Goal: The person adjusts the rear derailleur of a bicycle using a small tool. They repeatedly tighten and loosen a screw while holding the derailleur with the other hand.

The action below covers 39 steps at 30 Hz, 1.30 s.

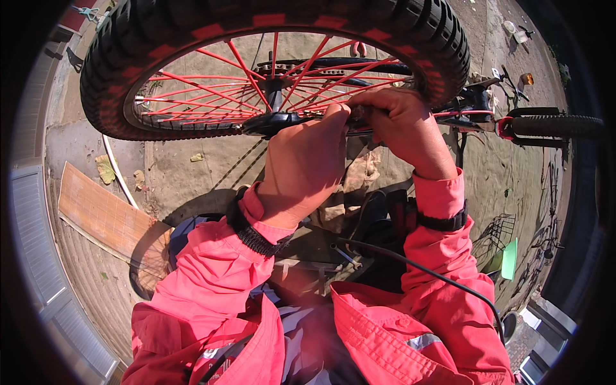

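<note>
A bicycle wheel with red spokes and a thick black knobby tyre (192, 29) fills the upper part of the view. Its hub (274, 93) sits near the middle, with a chain and a black part (260, 124) beside it. My left hand (305, 160) is closed, thumb and fingers pinched together, by the bicycle's frame just right of the hub. Close against it, my right hand (404, 122) is bent at the wrist with curled fingers, near the tyre's inner edge. Whatever the fingertips hold is hidden behind the hands.
The bicycle's other wheel (558, 126) extends to the far right. A brown board (106, 215) and a pale hose (119, 170) lie at left. A metal wrench-like tool (346, 256) is below my hands, near a black cable (436, 276). A green sheet-like object (509, 258) stands at right.
</note>
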### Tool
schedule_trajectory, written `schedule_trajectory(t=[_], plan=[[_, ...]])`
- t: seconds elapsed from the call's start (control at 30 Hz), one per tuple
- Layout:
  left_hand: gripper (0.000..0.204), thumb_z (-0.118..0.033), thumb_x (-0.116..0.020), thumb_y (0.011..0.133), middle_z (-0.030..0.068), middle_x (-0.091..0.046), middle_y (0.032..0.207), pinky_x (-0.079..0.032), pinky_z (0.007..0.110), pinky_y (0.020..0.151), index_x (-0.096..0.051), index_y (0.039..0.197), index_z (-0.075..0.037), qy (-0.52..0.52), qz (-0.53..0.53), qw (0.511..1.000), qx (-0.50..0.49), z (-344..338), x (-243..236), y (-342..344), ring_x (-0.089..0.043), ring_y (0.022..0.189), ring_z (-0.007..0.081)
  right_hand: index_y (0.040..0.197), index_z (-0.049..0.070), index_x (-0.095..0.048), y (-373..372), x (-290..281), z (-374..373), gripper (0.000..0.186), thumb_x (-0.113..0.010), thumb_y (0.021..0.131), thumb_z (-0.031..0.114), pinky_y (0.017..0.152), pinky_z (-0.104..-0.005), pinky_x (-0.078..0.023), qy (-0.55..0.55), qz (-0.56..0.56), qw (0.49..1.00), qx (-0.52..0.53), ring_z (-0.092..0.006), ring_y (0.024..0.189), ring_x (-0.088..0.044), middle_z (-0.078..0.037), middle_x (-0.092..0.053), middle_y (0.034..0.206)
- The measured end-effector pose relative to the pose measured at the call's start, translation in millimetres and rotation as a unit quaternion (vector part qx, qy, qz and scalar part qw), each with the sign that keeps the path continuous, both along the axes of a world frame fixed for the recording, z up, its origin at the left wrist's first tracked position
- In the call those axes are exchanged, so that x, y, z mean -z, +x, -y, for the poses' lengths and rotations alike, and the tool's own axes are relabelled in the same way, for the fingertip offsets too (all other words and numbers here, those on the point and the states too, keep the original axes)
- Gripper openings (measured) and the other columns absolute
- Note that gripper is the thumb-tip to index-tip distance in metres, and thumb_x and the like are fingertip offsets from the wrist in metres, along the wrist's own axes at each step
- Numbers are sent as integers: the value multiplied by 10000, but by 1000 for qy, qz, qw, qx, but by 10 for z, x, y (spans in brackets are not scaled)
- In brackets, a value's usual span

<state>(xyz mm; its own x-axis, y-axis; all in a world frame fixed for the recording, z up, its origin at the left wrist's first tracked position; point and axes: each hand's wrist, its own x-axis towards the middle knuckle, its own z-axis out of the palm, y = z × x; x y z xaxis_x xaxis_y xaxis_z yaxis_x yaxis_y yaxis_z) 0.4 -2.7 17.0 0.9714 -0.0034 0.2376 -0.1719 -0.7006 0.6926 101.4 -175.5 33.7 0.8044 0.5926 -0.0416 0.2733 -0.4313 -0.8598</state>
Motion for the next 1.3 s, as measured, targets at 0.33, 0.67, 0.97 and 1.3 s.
schedule_trajectory(t=[0.33, 0.67, 0.97, 1.3], plan=[[200, -45, -641, 979, 197, -696, 836, -541, 449, 639, -645, 1179, -29, -3, 26, 1000, 0, 8, 14, 3, -705, 752, 392, 1151, 16, -769, -5, -3, -14, 248, -665, 929, -22, 869, -343, -582, -25, 4, 1000, 0, -231, 964, -761, -157, -787, 1053], [184, -52, -649, 981, 191, -687, 788, -536, 451, 629, -650, 1165, -34, -4, 19, 1000, -11, 30, 28, -1, -705, 728, 386, 1194, 14, -756, 28, -56, 34, 211, -614, 1041, 44, 608, -230, -526, -23, -114, 993, -17, -38, 701, -606, -1, -725, 955], [147, -115, -644, 998, 123, -643, 696, -519, 442, 557, -619, 1131, -58, -9, 57, 998, -34, 69, 128, 6, -682, 640, 340, 1235, 11, -736, 15, -73, 55, 241, -581, 1064, 78, 630, -226, -535, -8, -182, 983, 3, -47, 690, -606, -5, -729, 1006], [181, -81, -644, 1017, 181, -720, 835, -552, 445, 616, -603, 1191, -54, -30, -19, 998, -49, 83, 82, -31, -727, 738, 389, 1258, -21, -708, -19, -89, 52, 307, -537, 1012, 46, 613, -246, -535, 23, -203, 979, 0, -73, 673, -630, -32, -708, 968]])
